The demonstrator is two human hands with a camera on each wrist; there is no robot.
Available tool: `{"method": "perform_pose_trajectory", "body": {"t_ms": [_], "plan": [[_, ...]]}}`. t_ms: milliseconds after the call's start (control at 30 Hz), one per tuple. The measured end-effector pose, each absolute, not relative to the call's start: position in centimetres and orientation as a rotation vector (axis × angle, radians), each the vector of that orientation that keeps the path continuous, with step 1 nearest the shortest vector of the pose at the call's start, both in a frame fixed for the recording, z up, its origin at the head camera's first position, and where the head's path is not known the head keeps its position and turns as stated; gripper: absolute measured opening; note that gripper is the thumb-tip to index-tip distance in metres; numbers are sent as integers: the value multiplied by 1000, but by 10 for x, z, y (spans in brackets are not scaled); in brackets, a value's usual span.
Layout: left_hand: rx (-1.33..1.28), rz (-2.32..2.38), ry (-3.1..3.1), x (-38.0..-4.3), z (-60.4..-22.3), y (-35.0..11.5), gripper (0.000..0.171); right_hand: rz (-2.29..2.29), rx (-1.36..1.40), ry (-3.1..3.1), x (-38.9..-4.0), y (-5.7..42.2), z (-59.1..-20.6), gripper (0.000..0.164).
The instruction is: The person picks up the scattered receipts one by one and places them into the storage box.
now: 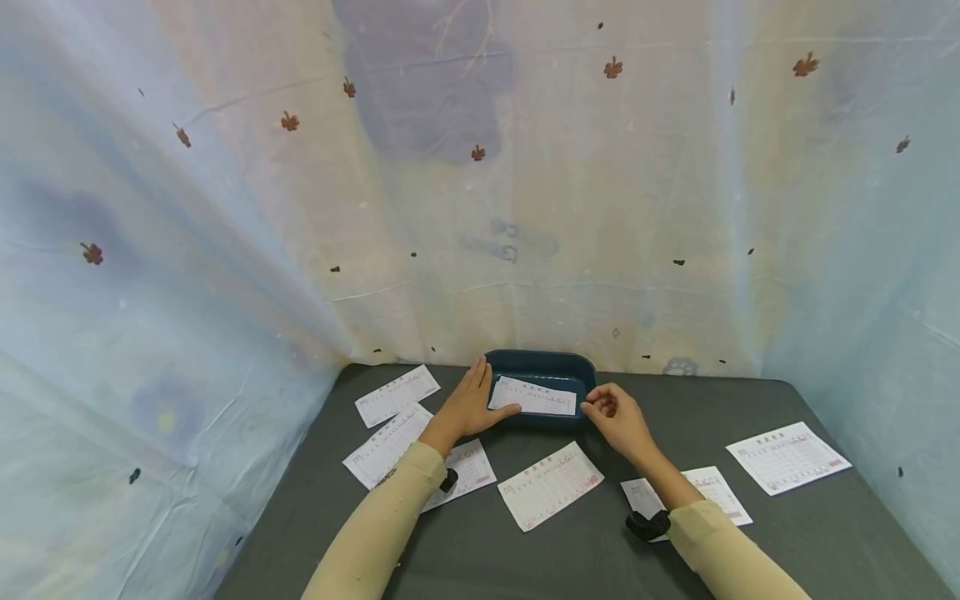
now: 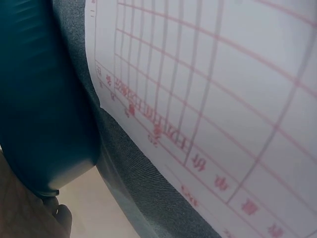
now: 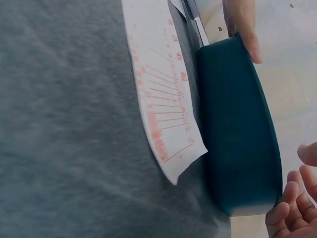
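A dark blue-green plastic tray (image 1: 542, 423) stands near the far edge of the table, with a printed paper form (image 1: 534, 397) lying inside it. My left hand (image 1: 471, 400) rests along the tray's left side with straight fingers, the thumb reaching over the front rim. At the opposite end, my right hand (image 1: 618, 421) has its loosely bent fingertips against the tray's right corner. In the right wrist view the thumb (image 3: 308, 154) stands apart from those fingers, with nothing pinched. Just in front of the tray lies another form (image 1: 551, 486) with red print.
On the left, several forms, including one slip (image 1: 397, 395), lie partly beneath my left forearm. A form (image 1: 716, 492) sits under my right wrist, and another (image 1: 787, 457) lies farther right. A patterned curtain (image 1: 525, 308) hangs behind the dark grey table (image 1: 810, 550).
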State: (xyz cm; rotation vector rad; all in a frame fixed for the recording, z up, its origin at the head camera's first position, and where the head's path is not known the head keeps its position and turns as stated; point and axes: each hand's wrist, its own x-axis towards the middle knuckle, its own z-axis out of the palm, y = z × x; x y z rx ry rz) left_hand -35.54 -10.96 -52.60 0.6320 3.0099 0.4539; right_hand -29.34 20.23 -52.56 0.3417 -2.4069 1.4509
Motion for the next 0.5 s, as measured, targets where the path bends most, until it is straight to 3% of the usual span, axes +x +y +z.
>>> {"method": "perform_pose_trajectory", "body": {"t_ms": [500], "plan": [[633, 459, 3019, -357, -528, -110, 116, 1401, 303, -2560, -264, 211, -536, 20]]}}
